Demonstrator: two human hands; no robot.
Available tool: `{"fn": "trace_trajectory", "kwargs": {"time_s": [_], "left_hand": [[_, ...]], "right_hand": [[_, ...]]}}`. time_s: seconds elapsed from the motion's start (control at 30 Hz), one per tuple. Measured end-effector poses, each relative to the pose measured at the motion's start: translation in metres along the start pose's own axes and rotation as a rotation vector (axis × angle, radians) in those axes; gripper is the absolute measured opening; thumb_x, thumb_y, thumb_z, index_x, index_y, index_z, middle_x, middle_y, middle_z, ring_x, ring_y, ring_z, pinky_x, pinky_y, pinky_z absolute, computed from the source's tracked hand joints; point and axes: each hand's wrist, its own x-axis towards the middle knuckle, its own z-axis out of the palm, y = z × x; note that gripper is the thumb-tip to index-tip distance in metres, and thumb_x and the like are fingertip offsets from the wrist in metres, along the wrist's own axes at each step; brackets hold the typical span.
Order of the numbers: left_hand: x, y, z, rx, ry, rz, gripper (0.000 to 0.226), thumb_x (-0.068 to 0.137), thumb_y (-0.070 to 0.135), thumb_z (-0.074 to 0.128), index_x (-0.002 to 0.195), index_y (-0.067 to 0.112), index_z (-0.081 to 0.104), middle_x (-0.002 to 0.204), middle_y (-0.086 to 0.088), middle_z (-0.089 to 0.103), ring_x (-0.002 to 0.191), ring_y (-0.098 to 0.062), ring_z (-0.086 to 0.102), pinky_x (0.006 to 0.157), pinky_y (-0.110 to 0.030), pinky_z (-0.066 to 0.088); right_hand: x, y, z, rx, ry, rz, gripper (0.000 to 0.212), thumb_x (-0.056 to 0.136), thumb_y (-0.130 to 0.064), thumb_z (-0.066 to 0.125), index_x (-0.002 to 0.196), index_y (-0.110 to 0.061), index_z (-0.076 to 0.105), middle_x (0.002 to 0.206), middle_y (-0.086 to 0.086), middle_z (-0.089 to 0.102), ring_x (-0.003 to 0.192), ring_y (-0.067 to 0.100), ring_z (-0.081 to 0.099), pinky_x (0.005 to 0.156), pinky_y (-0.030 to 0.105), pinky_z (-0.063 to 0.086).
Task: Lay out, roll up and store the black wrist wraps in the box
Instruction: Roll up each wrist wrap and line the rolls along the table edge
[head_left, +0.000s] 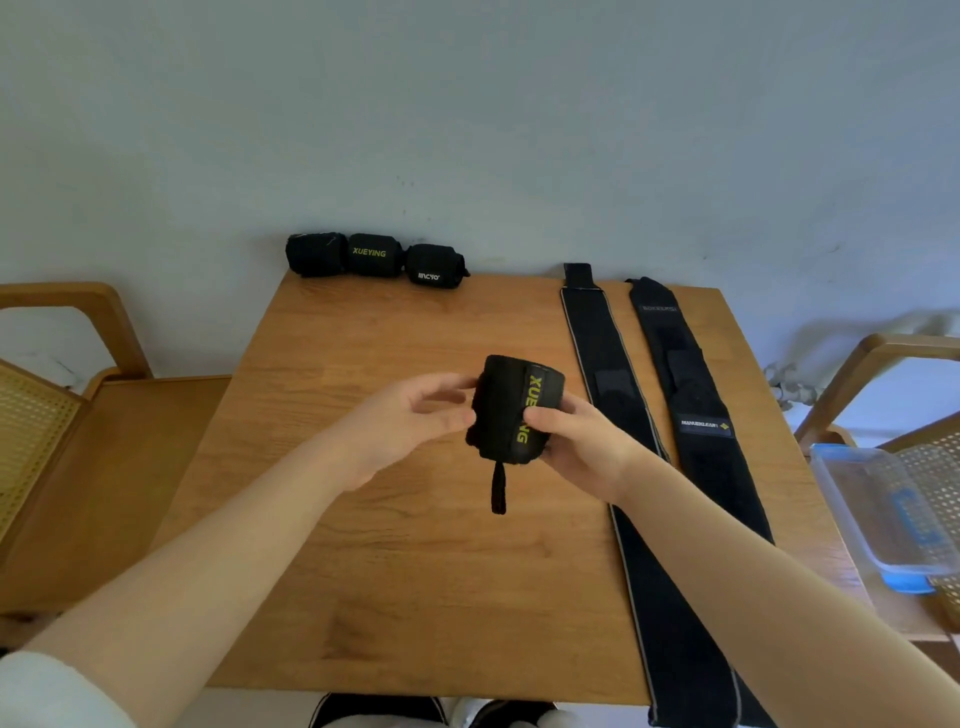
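Above the middle of the wooden table (415, 571), the right hand (576, 447) grasps a rolled black fabric wrist wrap (511, 410) with yellow lettering; the left hand (410, 421) touches it with loosely spread fingers.

My right thumb covers two letters of the yellow print on the black rolled wrist wrap (511, 410). The clear plastic box with blue lid (883, 519) is blurred and cut by the right edge. The grey-edged flat black strap (654, 493) runs off the bottom.
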Motion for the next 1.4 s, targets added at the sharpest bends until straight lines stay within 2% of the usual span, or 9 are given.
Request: {"fn": "trace_trajectory", "kwargs": {"time_s": [0.2,0.43,0.67,0.87,1.03,1.13,1.2,1.3,1.4], "left_hand": [[0.009,-0.015,0.009,-0.44,-0.024,-0.152,0.047,0.075,0.026,0.066,0.121,0.02,0.055,0.113,-0.002,0.068,0.102,-0.02,0.067,0.085,-0.033,0.054],[0.045,-0.024,-0.008,-0.43,-0.105,-0.261,0.047,0.073,0.033,0.066,0.117,0.017,0.059,0.112,-0.009,0.069,0.102,-0.026,0.067,0.092,-0.039,0.051],[0.104,-0.014,-0.036,-0.382,-0.126,-0.251,0.052,0.074,0.038,0.066,0.121,0.017,0.059,0.112,-0.003,0.069,0.105,-0.021,0.065,0.097,-0.038,0.048],[0.168,-0.001,-0.069,-0.286,-0.09,-0.163,0.042,0.086,0.028,0.066,0.127,0.027,0.056,0.114,0.004,0.066,0.104,-0.013,0.062,0.084,-0.025,0.048],[0.218,0.008,-0.084,-0.177,0.104,-0.093,0.051,0.081,0.037,0.07,0.127,0.027,0.049,0.113,0.002,0.058,0.096,-0.011,0.059,0.074,-0.022,0.046],[0.242,0.0,-0.078,-0.325,0.239,-0.133,0.044,0.083,0.039,0.069,0.12,0.023,0.05,0.116,0.0,0.059,0.099,-0.015,0.059,0.084,-0.029,0.051],[0.253,-0.011,-0.072,-0.464,0.288,-0.208,0.048,0.087,0.037,0.065,0.128,0.021,0.045,0.123,-0.002,0.056,0.106,-0.018,0.057,0.095,-0.038,0.049],[0.264,-0.021,-0.068,-0.709,0.165,-0.244,0.047,0.097,0.028,0.052,0.14,0.021,0.035,0.132,-0.002,0.052,0.112,-0.018,0.057,0.092,-0.035,0.051],[0.27,-0.026,-0.076,-0.346,-0.017,-0.086,0.039,0.103,0.027,0.036,0.141,0.023,0.038,0.131,0.007,0.051,0.116,-0.011,0.052,0.095,-0.024,0.041]], "right_hand": [[0.021,0.012,0.011,-0.011,-0.045,0.032,0.09,0.054,-0.041,0.088,0.13,-0.011,0.052,0.123,0.013,0.063,0.115,0.03,0.059,0.093,0.036,0.05],[0.038,0.007,0.006,-0.167,0.177,0.078,0.047,0.082,-0.036,0.068,0.123,-0.016,0.057,0.118,0.006,0.067,0.111,0.022,0.062,0.101,0.038,0.045],[0.087,-0.027,-0.017,-0.178,0.372,0.138,0.05,0.098,-0.052,0.032,0.129,-0.019,0.053,0.125,0.005,0.06,0.114,0.021,0.057,0.1,0.041,0.046],[0.135,-0.032,-0.018,0.026,0.407,0.054,0.036,0.096,-0.035,0.048,0.127,-0.018,0.052,0.121,0.008,0.062,0.112,0.023,0.06,0.099,0.042,0.047],[0.179,-0.034,-0.021,0.257,0.46,0.018,0.072,0.074,-0.025,0.072,0.137,-0.019,0.04,0.126,0.011,0.06,0.11,0.028,0.063,0.099,0.045,0.048],[0.208,-0.033,-0.016,0.501,0.721,-0.047,0.081,0.079,-0.017,0.073,0.142,-0.031,0.025,0.13,0.012,0.053,0.107,0.027,0.062,0.094,0.038,0.05],[0.224,-0.034,-0.017,0.241,0.896,-0.032,0.074,0.08,-0.026,0.074,0.139,-0.027,0.029,0.129,0.005,0.052,0.106,0.02,0.059,0.089,0.031,0.049],[0.243,-0.041,-0.03,-0.539,0.857,-0.037,0.078,0.076,-0.034,0.076,0.139,-0.021,0.032,0.129,-0.004,0.046,0.103,0.01,0.05,0.072,0.017,0.043],[0.256,-0.058,-0.057,-0.933,0.822,-0.043,0.083,0.074,-0.031,0.077,0.142,-0.02,0.031,0.129,0.001,0.047,0.106,0.017,0.052,0.077,0.028,0.049]]}}
